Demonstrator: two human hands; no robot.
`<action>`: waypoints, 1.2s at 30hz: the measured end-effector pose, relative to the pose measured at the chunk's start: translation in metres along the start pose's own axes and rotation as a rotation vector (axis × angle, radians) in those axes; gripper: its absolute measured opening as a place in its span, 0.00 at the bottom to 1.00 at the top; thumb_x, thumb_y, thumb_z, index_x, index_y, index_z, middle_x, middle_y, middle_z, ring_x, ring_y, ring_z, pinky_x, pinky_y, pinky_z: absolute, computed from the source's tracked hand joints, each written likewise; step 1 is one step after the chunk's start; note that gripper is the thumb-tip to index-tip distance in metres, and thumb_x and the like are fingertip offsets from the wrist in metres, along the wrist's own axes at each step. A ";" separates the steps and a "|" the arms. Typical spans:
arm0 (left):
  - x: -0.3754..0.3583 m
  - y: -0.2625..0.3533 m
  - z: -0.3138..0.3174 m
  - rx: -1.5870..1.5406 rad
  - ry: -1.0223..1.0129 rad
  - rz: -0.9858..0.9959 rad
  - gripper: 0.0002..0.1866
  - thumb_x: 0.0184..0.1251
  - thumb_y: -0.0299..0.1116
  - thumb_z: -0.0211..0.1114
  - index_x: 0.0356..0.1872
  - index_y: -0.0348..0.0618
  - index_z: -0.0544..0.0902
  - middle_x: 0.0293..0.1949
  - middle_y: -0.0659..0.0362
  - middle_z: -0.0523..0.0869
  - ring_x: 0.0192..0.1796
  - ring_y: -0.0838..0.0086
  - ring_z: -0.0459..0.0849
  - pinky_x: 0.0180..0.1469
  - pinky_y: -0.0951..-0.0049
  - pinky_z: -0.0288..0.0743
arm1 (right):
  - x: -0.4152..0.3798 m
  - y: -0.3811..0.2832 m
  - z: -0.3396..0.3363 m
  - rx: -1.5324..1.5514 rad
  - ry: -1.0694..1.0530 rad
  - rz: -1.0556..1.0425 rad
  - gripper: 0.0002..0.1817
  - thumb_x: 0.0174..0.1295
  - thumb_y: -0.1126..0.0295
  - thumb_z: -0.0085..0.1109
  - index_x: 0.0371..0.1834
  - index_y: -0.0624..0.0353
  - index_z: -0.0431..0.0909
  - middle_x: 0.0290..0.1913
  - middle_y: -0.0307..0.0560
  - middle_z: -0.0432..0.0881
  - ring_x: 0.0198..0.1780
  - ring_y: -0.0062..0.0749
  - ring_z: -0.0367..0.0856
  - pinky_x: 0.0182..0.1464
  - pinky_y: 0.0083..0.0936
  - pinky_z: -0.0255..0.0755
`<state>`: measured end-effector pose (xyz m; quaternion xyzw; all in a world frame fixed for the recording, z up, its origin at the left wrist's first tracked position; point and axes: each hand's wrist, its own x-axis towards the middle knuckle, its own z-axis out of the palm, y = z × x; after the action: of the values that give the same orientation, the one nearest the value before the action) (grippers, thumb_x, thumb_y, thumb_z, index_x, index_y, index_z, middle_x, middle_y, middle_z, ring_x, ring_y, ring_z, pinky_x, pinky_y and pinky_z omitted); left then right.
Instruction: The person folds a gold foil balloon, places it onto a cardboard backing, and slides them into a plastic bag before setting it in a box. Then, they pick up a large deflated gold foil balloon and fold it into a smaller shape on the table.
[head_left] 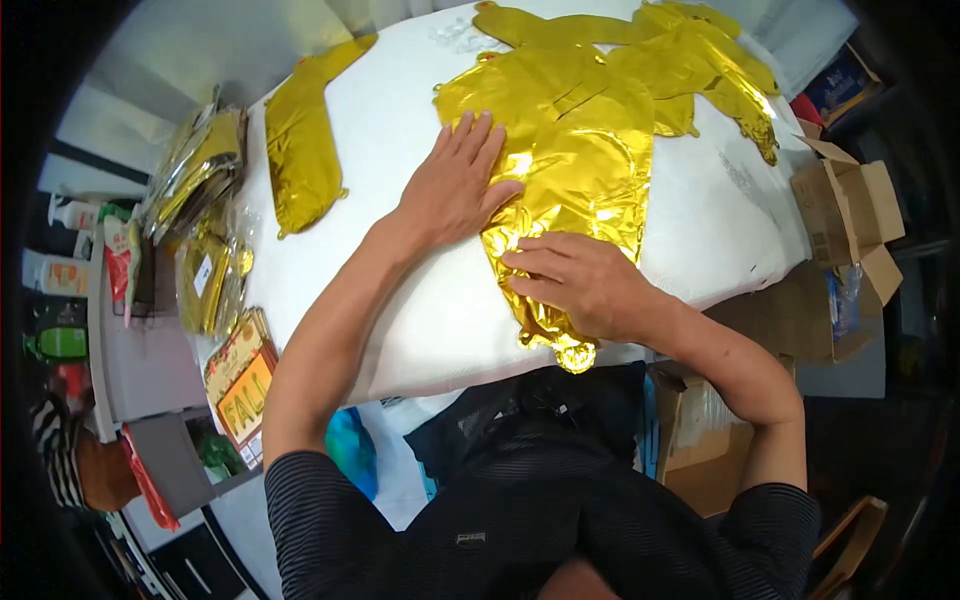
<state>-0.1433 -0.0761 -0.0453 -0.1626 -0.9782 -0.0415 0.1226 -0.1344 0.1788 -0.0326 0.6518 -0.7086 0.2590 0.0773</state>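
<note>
Head cam: both hands flat on a gold foil balloon [570,150] lying deflated on the white table [400,300]. Left hand [455,185] is open, palm pressing its left edge; right hand [580,285] is open too, fingers spread over the lower end. Another balloon [300,145] lies well left.
</note>
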 end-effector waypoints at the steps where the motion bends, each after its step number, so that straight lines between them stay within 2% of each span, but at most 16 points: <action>1: 0.001 0.001 0.000 0.012 -0.018 -0.003 0.39 0.81 0.58 0.48 0.78 0.33 0.62 0.79 0.39 0.59 0.83 0.46 0.53 0.83 0.52 0.46 | 0.000 0.000 0.000 -0.001 0.008 -0.010 0.16 0.57 0.74 0.63 0.49 0.57 0.86 0.60 0.47 0.84 0.64 0.41 0.81 0.63 0.36 0.77; 4: 0.000 0.002 -0.001 0.019 -0.049 -0.005 0.39 0.81 0.59 0.47 0.79 0.38 0.62 0.80 0.40 0.58 0.83 0.48 0.52 0.84 0.52 0.44 | 0.000 0.002 -0.005 0.006 0.030 -0.026 0.17 0.58 0.73 0.62 0.51 0.58 0.85 0.58 0.50 0.84 0.61 0.44 0.83 0.61 0.37 0.78; 6: 0.001 0.002 -0.003 0.007 -0.055 -0.005 0.38 0.81 0.59 0.47 0.79 0.38 0.62 0.80 0.40 0.58 0.83 0.48 0.52 0.84 0.52 0.44 | -0.002 0.008 -0.011 0.111 0.042 0.176 0.18 0.57 0.74 0.61 0.53 0.59 0.84 0.57 0.52 0.85 0.58 0.47 0.84 0.61 0.38 0.78; 7: 0.001 0.002 -0.002 -0.005 -0.064 -0.017 0.38 0.81 0.59 0.47 0.79 0.39 0.62 0.80 0.41 0.58 0.84 0.49 0.52 0.84 0.53 0.44 | -0.003 0.016 -0.026 -0.056 0.139 0.162 0.16 0.61 0.77 0.60 0.53 0.63 0.84 0.54 0.58 0.85 0.55 0.51 0.86 0.58 0.37 0.81; 8: 0.000 0.003 -0.001 -0.013 -0.061 -0.012 0.38 0.81 0.59 0.47 0.79 0.39 0.62 0.80 0.41 0.58 0.84 0.49 0.52 0.84 0.53 0.44 | -0.005 0.026 -0.037 -0.019 0.248 0.330 0.16 0.67 0.75 0.59 0.57 0.64 0.83 0.53 0.55 0.87 0.53 0.44 0.87 0.56 0.33 0.81; 9: 0.000 0.003 -0.002 -0.002 -0.062 -0.016 0.38 0.81 0.59 0.47 0.79 0.39 0.62 0.80 0.41 0.58 0.84 0.49 0.51 0.84 0.54 0.43 | -0.008 0.030 -0.051 0.263 0.344 0.742 0.16 0.71 0.71 0.60 0.59 0.65 0.83 0.52 0.51 0.88 0.51 0.31 0.87 0.53 0.28 0.81; 11: -0.001 0.004 -0.003 0.006 -0.054 -0.017 0.38 0.81 0.59 0.47 0.79 0.39 0.62 0.81 0.42 0.57 0.84 0.50 0.51 0.84 0.54 0.43 | -0.031 0.079 -0.067 0.088 0.406 0.941 0.20 0.71 0.65 0.62 0.60 0.66 0.82 0.53 0.47 0.88 0.48 0.25 0.86 0.47 0.25 0.80; 14: 0.000 0.004 -0.005 -0.001 -0.056 -0.025 0.38 0.81 0.58 0.47 0.79 0.40 0.62 0.81 0.42 0.58 0.84 0.50 0.51 0.84 0.55 0.42 | -0.033 0.105 -0.085 0.402 0.463 1.221 0.24 0.71 0.57 0.64 0.59 0.67 0.82 0.50 0.45 0.89 0.44 0.25 0.86 0.43 0.23 0.80; 20: 0.000 0.005 -0.005 -0.028 -0.032 -0.034 0.38 0.81 0.58 0.48 0.79 0.40 0.62 0.80 0.42 0.58 0.84 0.51 0.51 0.84 0.55 0.43 | -0.017 0.127 -0.089 0.574 0.360 1.260 0.25 0.70 0.53 0.66 0.58 0.63 0.84 0.42 0.39 0.87 0.37 0.19 0.84 0.39 0.21 0.79; 22: 0.000 0.007 -0.008 -0.008 -0.118 -0.066 0.37 0.82 0.57 0.46 0.81 0.44 0.59 0.83 0.46 0.53 0.85 0.53 0.46 0.85 0.55 0.41 | -0.008 0.135 -0.090 0.575 0.327 1.257 0.25 0.69 0.52 0.66 0.58 0.63 0.84 0.41 0.39 0.87 0.36 0.20 0.84 0.39 0.21 0.79; 24: -0.001 0.006 -0.006 -0.008 -0.107 -0.066 0.37 0.82 0.57 0.47 0.81 0.44 0.59 0.83 0.46 0.53 0.85 0.53 0.47 0.85 0.55 0.41 | 0.000 0.145 -0.090 0.577 0.293 1.256 0.25 0.68 0.52 0.67 0.58 0.62 0.84 0.39 0.39 0.86 0.35 0.21 0.84 0.39 0.21 0.79; 27: -0.001 0.006 -0.006 -0.008 -0.097 -0.065 0.37 0.82 0.57 0.47 0.81 0.44 0.59 0.83 0.46 0.54 0.85 0.53 0.47 0.85 0.56 0.41 | 0.007 0.156 -0.086 0.535 0.299 1.258 0.24 0.67 0.53 0.69 0.52 0.65 0.85 0.38 0.41 0.86 0.34 0.21 0.84 0.39 0.20 0.78; 29: -0.001 0.006 -0.005 -0.008 -0.095 -0.070 0.37 0.82 0.57 0.47 0.81 0.44 0.59 0.83 0.46 0.54 0.85 0.53 0.47 0.85 0.56 0.41 | 0.014 0.160 -0.084 0.518 0.473 1.253 0.23 0.65 0.54 0.71 0.45 0.67 0.85 0.33 0.42 0.85 0.32 0.22 0.83 0.35 0.21 0.76; 30: -0.001 0.005 -0.004 -0.029 -0.066 -0.057 0.37 0.81 0.58 0.49 0.80 0.42 0.61 0.82 0.44 0.56 0.85 0.52 0.49 0.84 0.55 0.42 | 0.019 0.164 -0.088 0.517 0.471 1.252 0.23 0.65 0.54 0.71 0.45 0.67 0.85 0.33 0.42 0.85 0.32 0.22 0.83 0.35 0.21 0.76; 32: -0.002 0.004 -0.002 -0.051 -0.038 -0.043 0.38 0.80 0.58 0.50 0.79 0.39 0.63 0.80 0.42 0.58 0.84 0.51 0.50 0.84 0.55 0.42 | 0.030 0.176 -0.098 0.521 0.293 1.247 0.24 0.61 0.51 0.74 0.35 0.65 0.83 0.25 0.41 0.82 0.26 0.20 0.79 0.29 0.25 0.71; 36: -0.002 0.004 -0.001 -0.051 -0.030 -0.043 0.39 0.80 0.59 0.50 0.79 0.39 0.63 0.81 0.42 0.58 0.84 0.52 0.50 0.84 0.55 0.42 | 0.063 0.197 -0.094 0.317 0.317 1.200 0.25 0.57 0.48 0.77 0.24 0.61 0.80 0.20 0.38 0.77 0.21 0.21 0.70 0.24 0.30 0.63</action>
<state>-0.1402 -0.0727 -0.0442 -0.1453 -0.9818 -0.0664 0.1027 -0.3546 0.1708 0.0236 0.0994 -0.8834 0.4519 -0.0745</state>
